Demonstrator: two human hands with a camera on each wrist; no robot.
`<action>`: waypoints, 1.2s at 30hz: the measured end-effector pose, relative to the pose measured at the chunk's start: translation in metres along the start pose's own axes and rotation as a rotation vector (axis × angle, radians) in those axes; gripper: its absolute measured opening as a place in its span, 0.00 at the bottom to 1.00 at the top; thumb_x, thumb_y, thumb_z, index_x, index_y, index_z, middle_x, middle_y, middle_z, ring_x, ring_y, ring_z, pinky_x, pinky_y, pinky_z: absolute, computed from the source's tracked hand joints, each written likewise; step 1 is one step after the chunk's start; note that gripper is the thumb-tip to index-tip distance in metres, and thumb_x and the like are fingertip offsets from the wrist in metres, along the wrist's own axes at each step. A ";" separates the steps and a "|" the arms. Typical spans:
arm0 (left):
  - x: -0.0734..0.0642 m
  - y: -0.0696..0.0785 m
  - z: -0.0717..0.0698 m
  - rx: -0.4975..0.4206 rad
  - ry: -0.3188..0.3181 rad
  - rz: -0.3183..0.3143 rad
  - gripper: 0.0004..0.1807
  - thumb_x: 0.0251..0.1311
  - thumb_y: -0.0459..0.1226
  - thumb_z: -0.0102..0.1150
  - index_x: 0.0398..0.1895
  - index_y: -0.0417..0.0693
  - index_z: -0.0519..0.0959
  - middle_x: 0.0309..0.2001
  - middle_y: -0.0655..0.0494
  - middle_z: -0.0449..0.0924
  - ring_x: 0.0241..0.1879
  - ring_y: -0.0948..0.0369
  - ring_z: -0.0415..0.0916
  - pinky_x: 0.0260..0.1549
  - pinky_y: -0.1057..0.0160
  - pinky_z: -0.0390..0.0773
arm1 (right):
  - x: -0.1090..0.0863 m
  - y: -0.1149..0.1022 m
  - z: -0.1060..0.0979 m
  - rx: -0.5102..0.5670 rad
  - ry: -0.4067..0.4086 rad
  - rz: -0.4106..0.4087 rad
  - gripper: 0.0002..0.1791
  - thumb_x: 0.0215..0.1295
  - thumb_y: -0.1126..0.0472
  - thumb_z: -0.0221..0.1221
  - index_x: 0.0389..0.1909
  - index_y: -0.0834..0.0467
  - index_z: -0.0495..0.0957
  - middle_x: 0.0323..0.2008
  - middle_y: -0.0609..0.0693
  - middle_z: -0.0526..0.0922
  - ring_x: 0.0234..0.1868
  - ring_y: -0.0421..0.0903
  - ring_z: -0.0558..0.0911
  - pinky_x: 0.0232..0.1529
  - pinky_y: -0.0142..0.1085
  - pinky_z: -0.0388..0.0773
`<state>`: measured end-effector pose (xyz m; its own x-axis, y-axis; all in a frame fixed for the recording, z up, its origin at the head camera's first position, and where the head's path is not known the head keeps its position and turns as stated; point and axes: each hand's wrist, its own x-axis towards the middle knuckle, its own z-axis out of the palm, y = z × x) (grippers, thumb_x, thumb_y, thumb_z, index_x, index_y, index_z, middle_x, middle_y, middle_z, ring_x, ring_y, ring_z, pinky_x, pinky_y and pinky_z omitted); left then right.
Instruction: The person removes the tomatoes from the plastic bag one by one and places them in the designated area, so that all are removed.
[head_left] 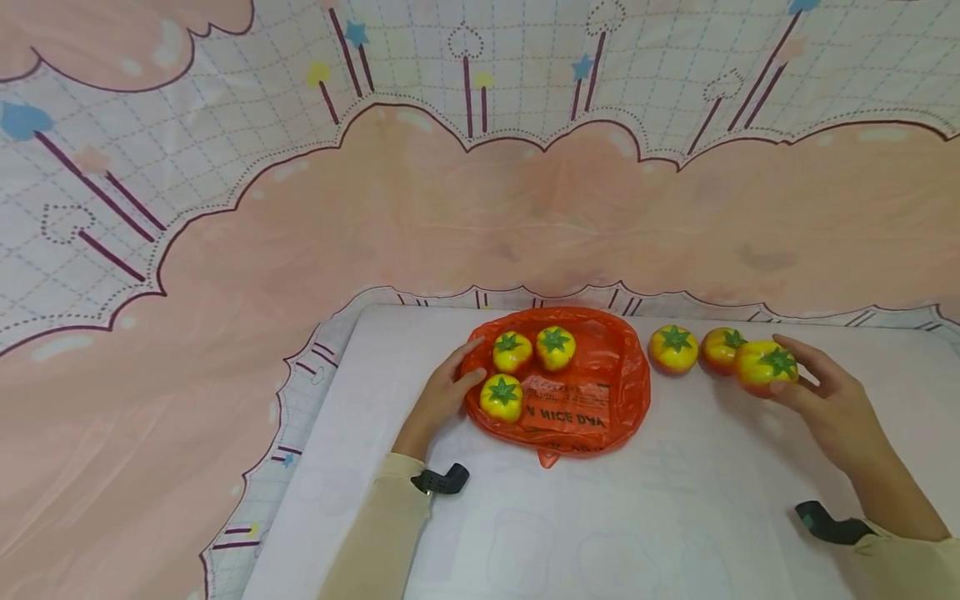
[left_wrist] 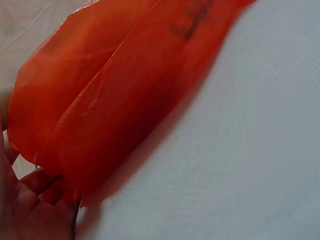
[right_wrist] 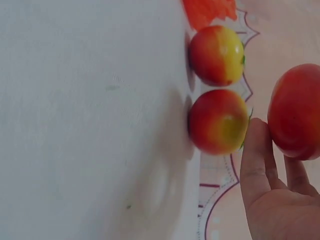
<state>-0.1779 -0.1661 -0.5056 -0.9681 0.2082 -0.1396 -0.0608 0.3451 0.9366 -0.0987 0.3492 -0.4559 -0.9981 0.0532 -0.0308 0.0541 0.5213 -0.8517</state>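
My right hand (head_left: 832,400) grips a red and yellow tomato (head_left: 765,367) with a green star-shaped top. In the right wrist view, this tomato (right_wrist: 297,112) is held up off the white table, its shadow falling on the surface. Close to its left are two more tomatoes, one partly behind it (head_left: 718,350) and one farther left (head_left: 673,348). A red plastic bag (head_left: 630,408) lies spread open, with three tomatoes inside along its left part. At the bag's left rim, my left hand (head_left: 442,396) pinches the film; in the left wrist view, its fingers curl at the bag's edge (left_wrist: 100,125).
The white table (head_left: 570,533) extends in front of the bag and to both sides. Behind it hangs a pink and white patterned cloth (head_left: 525,217), which also borders the table's left edge. A black wrist camera (head_left: 442,479) sits on the left sleeve.
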 end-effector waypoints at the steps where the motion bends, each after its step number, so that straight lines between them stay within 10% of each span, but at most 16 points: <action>1: 0.000 0.000 0.000 0.001 -0.001 0.003 0.29 0.71 0.50 0.57 0.74 0.79 0.66 0.79 0.60 0.59 0.79 0.51 0.55 0.73 0.42 0.64 | 0.000 0.001 -0.001 0.004 -0.002 0.011 0.35 0.77 0.56 0.55 0.80 0.37 0.56 0.81 0.38 0.51 0.76 0.40 0.62 0.45 0.08 0.70; 16: 0.000 0.002 0.001 0.006 0.000 -0.026 0.29 0.71 0.51 0.57 0.74 0.81 0.65 0.80 0.60 0.58 0.79 0.50 0.55 0.71 0.41 0.68 | 0.010 0.020 -0.013 -0.078 0.000 0.164 0.35 0.77 0.42 0.51 0.81 0.33 0.51 0.84 0.46 0.43 0.81 0.60 0.51 0.43 0.10 0.70; 29: -0.002 0.004 0.000 -0.010 0.001 -0.024 0.29 0.71 0.51 0.57 0.73 0.81 0.66 0.79 0.61 0.58 0.80 0.52 0.54 0.74 0.41 0.63 | 0.020 0.036 -0.018 0.133 0.003 0.203 0.36 0.78 0.49 0.53 0.81 0.35 0.51 0.83 0.40 0.43 0.57 0.25 0.62 0.40 0.13 0.77; 36: -0.002 0.004 0.000 -0.010 -0.002 -0.024 0.29 0.71 0.50 0.57 0.73 0.81 0.66 0.80 0.62 0.58 0.80 0.52 0.54 0.74 0.41 0.62 | 0.028 0.040 -0.022 0.096 -0.026 0.267 0.39 0.75 0.40 0.54 0.81 0.30 0.47 0.84 0.47 0.40 0.80 0.52 0.54 0.38 0.13 0.77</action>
<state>-0.1766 -0.1652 -0.5019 -0.9658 0.2019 -0.1625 -0.0862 0.3408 0.9362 -0.1238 0.3905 -0.4793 -0.9493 0.1554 -0.2733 0.3136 0.4082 -0.8573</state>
